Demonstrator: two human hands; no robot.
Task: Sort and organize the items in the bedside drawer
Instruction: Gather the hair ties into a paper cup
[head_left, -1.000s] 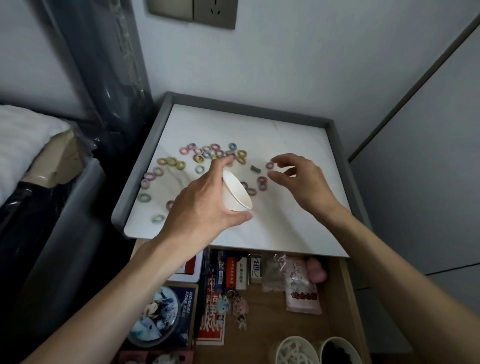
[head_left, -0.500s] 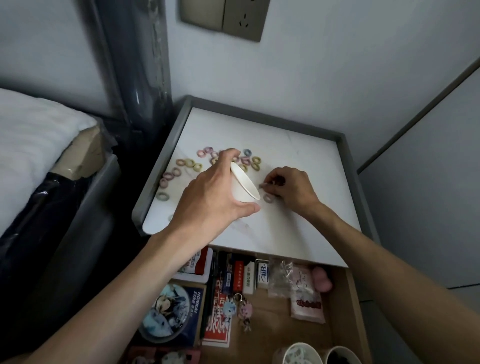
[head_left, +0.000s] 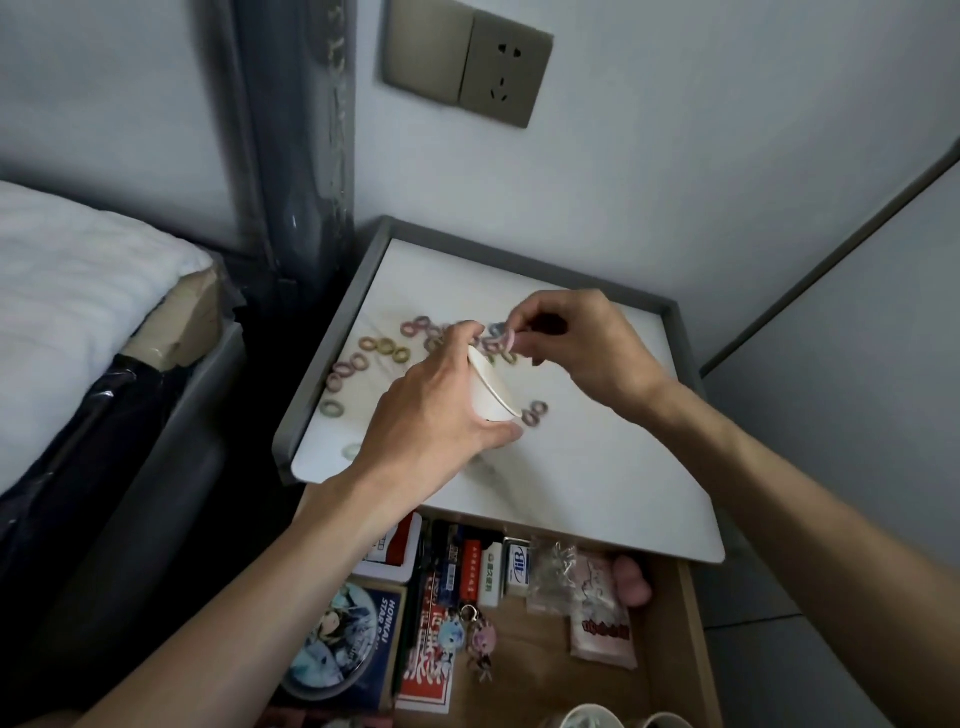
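Right beside the cup (head_left: 491, 389) clasped in the left hand (head_left: 431, 415), a hair tie (head_left: 503, 340) pinched in the right hand (head_left: 587, 348).

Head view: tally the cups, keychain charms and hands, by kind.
Paper cups: 3 (two cut off at the bottom edge)
Keychain charms: 2
Hands: 2
Total: 7

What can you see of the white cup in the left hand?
The white cup is small, paper-looking, with a thin rolled rim. The left hand grips it, thumb under the rim, forefinger over the top, hiding its base. It is tilted, mouth toward the right hand, which pinches hair ties, above the nightstand top. Contents hidden.
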